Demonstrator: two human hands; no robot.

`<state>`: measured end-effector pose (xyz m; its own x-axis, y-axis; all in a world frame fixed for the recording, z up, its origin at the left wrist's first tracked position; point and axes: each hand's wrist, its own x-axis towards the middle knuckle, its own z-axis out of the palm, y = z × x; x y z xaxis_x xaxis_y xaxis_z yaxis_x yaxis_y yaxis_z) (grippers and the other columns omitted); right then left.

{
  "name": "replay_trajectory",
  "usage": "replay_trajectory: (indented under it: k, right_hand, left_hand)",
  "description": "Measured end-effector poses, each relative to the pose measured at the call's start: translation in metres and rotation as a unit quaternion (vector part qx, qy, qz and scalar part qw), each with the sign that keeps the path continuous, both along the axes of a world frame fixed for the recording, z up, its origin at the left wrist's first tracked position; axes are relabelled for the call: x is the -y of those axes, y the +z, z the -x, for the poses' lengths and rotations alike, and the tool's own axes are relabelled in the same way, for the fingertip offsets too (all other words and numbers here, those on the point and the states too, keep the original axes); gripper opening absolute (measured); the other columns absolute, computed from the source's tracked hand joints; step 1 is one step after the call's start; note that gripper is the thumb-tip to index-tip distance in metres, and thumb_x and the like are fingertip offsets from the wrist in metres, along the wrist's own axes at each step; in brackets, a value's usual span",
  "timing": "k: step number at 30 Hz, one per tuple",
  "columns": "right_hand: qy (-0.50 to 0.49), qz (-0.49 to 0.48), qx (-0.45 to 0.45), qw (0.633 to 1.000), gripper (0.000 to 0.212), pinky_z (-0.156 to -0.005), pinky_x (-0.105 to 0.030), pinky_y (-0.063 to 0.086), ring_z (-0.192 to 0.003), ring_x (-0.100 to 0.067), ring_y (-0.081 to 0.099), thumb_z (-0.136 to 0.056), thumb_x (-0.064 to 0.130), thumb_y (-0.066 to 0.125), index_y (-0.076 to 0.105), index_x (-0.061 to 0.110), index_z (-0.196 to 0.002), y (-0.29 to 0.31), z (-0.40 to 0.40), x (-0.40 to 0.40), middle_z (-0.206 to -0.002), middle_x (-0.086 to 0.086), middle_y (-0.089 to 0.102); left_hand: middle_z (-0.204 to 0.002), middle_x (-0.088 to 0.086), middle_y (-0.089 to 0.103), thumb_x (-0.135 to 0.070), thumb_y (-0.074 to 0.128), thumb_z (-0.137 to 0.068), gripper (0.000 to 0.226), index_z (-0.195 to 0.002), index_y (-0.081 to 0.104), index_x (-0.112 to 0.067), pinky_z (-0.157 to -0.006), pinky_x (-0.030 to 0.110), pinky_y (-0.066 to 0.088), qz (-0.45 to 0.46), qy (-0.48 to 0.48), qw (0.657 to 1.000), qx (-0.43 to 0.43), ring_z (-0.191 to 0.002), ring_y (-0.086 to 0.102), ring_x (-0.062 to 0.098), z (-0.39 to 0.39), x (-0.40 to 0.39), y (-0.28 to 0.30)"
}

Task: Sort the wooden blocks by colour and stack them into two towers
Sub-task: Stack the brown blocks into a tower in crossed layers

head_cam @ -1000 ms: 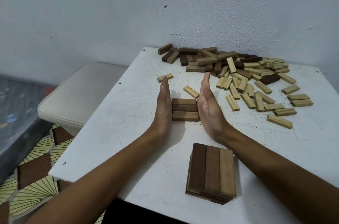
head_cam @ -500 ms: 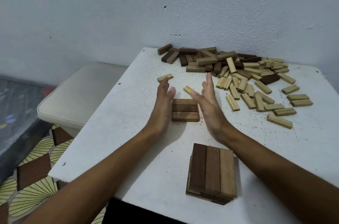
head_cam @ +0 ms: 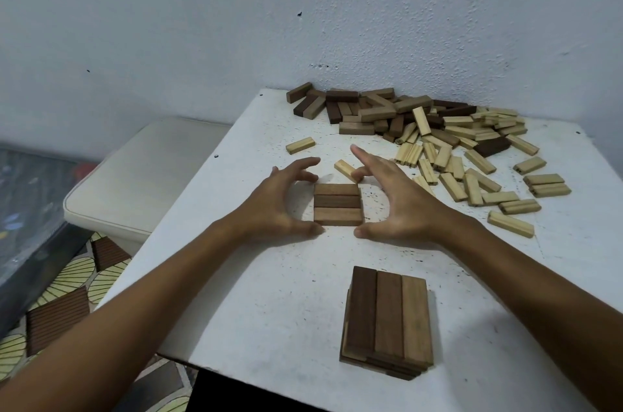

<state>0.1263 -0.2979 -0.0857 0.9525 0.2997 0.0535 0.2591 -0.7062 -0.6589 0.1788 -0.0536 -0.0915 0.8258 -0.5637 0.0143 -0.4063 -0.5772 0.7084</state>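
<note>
Brown wooden blocks, three side by side [head_cam: 338, 208], lie mid-table between my hands. My left hand [head_cam: 276, 206] and right hand [head_cam: 397, 206] flank them with fingers spread and relaxed, grasping nothing. I see a stacked brown tower [head_cam: 387, 319] nearer, on the white table [head_cam: 269, 293].

Brown blocks [head_cam: 338, 208] and pale blocks [head_cam: 472, 172] lie on a speckled white table [head_cam: 256, 293].
</note>
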Motion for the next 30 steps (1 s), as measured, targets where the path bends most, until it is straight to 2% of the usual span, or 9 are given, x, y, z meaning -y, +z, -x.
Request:
replay_trajectory:
  k: [3,7,10,13,17,21,25,27,30]
  right_hand:
    - [0.005,0.021,0.006,1.000,0.121,-0.118,-0.050,0.021,-0.142,-0.010,0.021,-0.065,0.041,0.084,-0.005,0.056,-0.146,0.001,-0.004,-0.001,-0.141,0.012,0.038]
    - [0.019,0.043,0.025,0.999,0.121,-0.123,-0.043,0.003,-0.129,0.001,0.028,-0.066,0.041,0.083,-0.003,0.047,-0.151,0.000,-0.011,0.000,-0.127,0.013,0.047]
    - [0.025,0.045,0.029,0.998,0.121,-0.122,-0.038,-0.005,-0.131,0.000,0.030,-0.067,0.041,0.083,-0.003,0.044,-0.152,-0.002,-0.015,0.001,-0.126,0.012,0.050]
    - [0.023,0.044,0.030,0.998,0.120,-0.120,-0.031,-0.009,-0.128,0.003,0.029,-0.069,0.039,0.084,-0.002,0.040,-0.153,-0.002,-0.015,0.001,-0.126,0.010,0.051]
    - [0.011,0.042,0.028,0.999,0.117,-0.115,-0.022,-0.010,-0.120,0.010,0.022,-0.070,0.036,0.084,0.001,0.037,-0.153,-0.001,-0.013,-0.001,-0.125,0.011,0.052]
    - [0.001,0.030,0.036,0.999,0.116,-0.121,-0.032,0.006,-0.132,-0.005,0.030,-0.068,0.034,0.085,0.006,0.039,-0.153,-0.001,-0.015,-0.001,-0.122,0.011,0.054]
    - [-0.023,-0.021,0.043,0.999,0.113,-0.108,-0.038,0.034,-0.128,-0.010,0.040,-0.066,0.030,0.087,0.012,0.046,-0.149,0.013,-0.009,0.003,-0.118,0.008,0.057]
    - [-0.028,-0.038,0.057,0.997,0.109,-0.110,-0.042,0.034,-0.127,-0.012,0.042,-0.065,0.029,0.087,0.015,0.050,-0.145,0.024,-0.003,0.005,-0.115,0.007,0.060]
    - [-0.034,-0.061,0.057,0.996,0.107,-0.111,-0.039,0.034,-0.124,-0.012,0.048,-0.060,0.037,0.083,0.021,0.042,-0.148,0.038,0.009,0.007,-0.113,0.009,0.060]
  left_hand:
    - [-0.118,-0.032,0.051,-0.047,0.083,-0.057,0.097,-0.139,0.029,-0.049,-0.116,0.052,0.026,0.002,-0.007,1.000,0.008,-0.122,0.047,0.003,-0.001,0.002,0.001]
    - [-0.115,-0.026,0.056,-0.046,0.083,-0.056,0.097,-0.138,0.032,-0.046,-0.116,0.051,0.026,0.015,-0.012,1.000,0.018,-0.120,0.050,0.003,-0.003,0.004,0.000]
    - [-0.115,-0.021,0.059,-0.046,0.083,-0.056,0.096,-0.139,0.034,-0.044,-0.116,0.051,0.026,0.022,-0.012,0.999,0.025,-0.117,0.047,-0.009,-0.004,0.005,-0.001]
    - [-0.114,-0.020,0.059,-0.044,0.083,-0.056,0.096,-0.140,0.035,-0.039,-0.116,0.051,0.025,0.022,-0.005,0.999,0.024,-0.111,0.041,-0.024,-0.004,0.005,-0.002]
    - [-0.112,-0.020,0.060,-0.043,0.084,-0.055,0.097,-0.140,0.038,-0.036,-0.115,0.049,0.029,0.029,0.003,0.999,0.025,-0.111,0.044,-0.020,-0.006,0.006,-0.005]
    - [-0.112,-0.015,0.063,-0.045,0.085,-0.050,0.098,-0.136,0.040,-0.033,-0.106,0.032,0.041,0.048,0.002,0.998,0.030,-0.114,0.051,-0.007,-0.007,0.009,-0.002]
    - [-0.110,-0.016,0.063,-0.045,0.083,-0.049,0.095,-0.133,0.041,-0.032,-0.091,0.005,0.037,0.070,-0.014,0.997,0.041,-0.111,0.053,-0.006,-0.008,0.013,0.015]
    - [-0.109,-0.019,0.063,-0.040,0.084,-0.049,0.091,-0.129,0.041,-0.032,-0.092,0.005,0.035,0.083,-0.019,0.995,0.045,-0.112,0.052,-0.008,-0.004,0.015,0.027]
    - [-0.108,-0.016,0.065,-0.044,0.080,-0.048,0.089,-0.128,0.043,-0.029,-0.104,0.022,0.037,0.110,-0.028,0.992,0.049,-0.114,0.055,-0.001,0.008,0.018,0.043]
